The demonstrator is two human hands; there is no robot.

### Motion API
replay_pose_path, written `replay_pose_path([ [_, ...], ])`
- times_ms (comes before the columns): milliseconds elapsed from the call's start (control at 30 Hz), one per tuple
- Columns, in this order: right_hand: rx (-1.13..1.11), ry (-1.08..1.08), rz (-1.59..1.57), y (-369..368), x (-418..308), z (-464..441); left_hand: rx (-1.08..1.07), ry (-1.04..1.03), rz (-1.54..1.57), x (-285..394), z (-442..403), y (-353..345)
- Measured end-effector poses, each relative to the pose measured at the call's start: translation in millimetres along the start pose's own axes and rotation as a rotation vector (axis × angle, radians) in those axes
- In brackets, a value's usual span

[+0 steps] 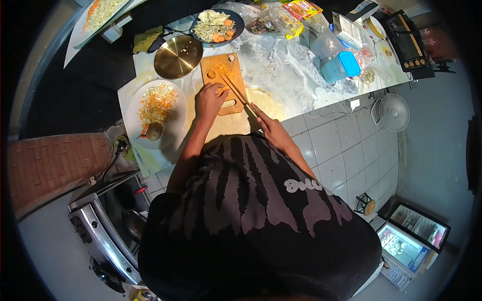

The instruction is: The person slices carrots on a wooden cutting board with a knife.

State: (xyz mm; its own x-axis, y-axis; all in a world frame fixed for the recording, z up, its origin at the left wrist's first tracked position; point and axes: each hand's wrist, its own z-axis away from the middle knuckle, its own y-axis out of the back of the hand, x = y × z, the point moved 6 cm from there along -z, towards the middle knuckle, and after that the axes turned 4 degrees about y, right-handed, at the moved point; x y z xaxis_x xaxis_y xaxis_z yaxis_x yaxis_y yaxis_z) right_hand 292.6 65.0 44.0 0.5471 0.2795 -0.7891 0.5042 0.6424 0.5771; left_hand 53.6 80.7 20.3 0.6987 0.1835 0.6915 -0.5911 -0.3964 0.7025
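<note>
My right hand (271, 129) is wrapped round the handle of a knife (237, 90), whose blade slants up and left across a wooden cutting board (237, 64). My left hand (211, 103) is closed on an orange piece of carrot (222, 91) beside the blade, pressing it on the board. Small cut carrot bits (221, 67) lie near the board's far end. A small round brownish piece (211, 74) sits left of the blade. Left of the board, a big white plate (133, 108) carries shredded carrot and pale vegetable (156, 100), with a round brown item (154, 132) at its near side.
A shiny golden round pan or lid (178, 57) and a dark plate (240, 22) of sprouts, carrot and greens stand behind the board. Packets (301, 9) and a blue-lidded container (349, 63) are farther right. A stove (103, 236) is at lower left, a fan (393, 113) at right.
</note>
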Motion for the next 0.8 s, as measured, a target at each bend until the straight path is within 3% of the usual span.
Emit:
replay_pose_path([
  [333,-0.061,0.022,0.098,-4.9,-8.8,17.0,0.062,0.087,0.050,-3.2,10.9,-4.6],
  [533,-0.054,0.016,0.156,-2.6,-11.9,22.9,0.093,0.063,0.118,1.3,16.2,-2.3],
  [600,-0.065,-0.005,0.158,-3.2,-11.9,23.8,0.145,-0.041,0.055,4.4,14.4,-2.3],
  [800,-0.054,-0.061,0.167,-4.0,-8.9,24.0,0.068,0.047,0.053,8.0,12.5,-3.4],
])
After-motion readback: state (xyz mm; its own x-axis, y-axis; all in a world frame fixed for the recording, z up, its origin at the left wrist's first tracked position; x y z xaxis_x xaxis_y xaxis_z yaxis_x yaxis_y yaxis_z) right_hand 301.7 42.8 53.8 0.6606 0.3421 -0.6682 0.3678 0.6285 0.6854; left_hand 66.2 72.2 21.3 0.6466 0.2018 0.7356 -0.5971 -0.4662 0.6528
